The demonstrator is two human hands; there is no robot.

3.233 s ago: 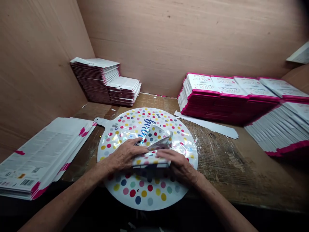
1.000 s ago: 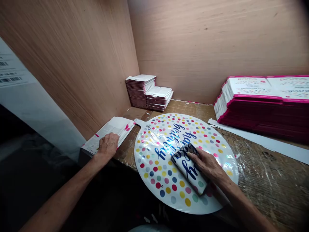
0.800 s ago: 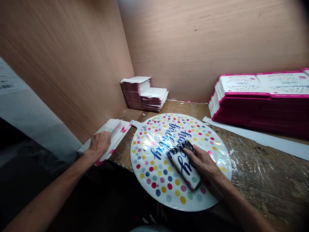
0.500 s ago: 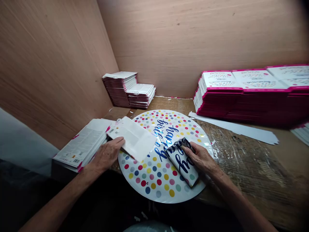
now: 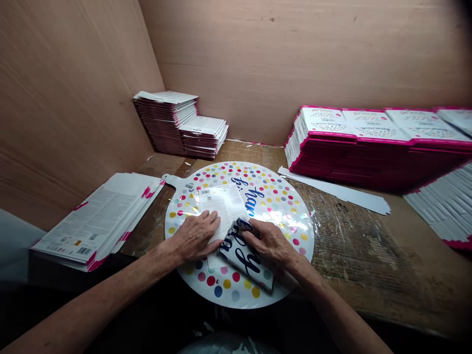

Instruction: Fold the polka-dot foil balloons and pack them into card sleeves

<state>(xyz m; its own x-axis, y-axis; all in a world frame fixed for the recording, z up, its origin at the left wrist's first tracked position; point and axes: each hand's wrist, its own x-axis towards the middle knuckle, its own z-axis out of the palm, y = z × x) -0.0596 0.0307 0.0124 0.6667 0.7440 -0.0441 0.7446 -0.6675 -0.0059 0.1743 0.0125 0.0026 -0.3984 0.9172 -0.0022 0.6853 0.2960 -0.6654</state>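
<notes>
The head camera looked forward and down, over the left hand (image 5: pixel 193 236) and right hand (image 5: pixel 267 243), toward the far plywood wall (image 5: pixel 295 64); the near edge seemed lost in shadow.

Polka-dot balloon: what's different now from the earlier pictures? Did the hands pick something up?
Yes! The left hand reached left to the pile of cards, took one white printed card and brought it onto the dotted foil balloon, where it now presses it flat. The right hand stayed on the folded part. The pink-edged stacks stayed put.
</notes>
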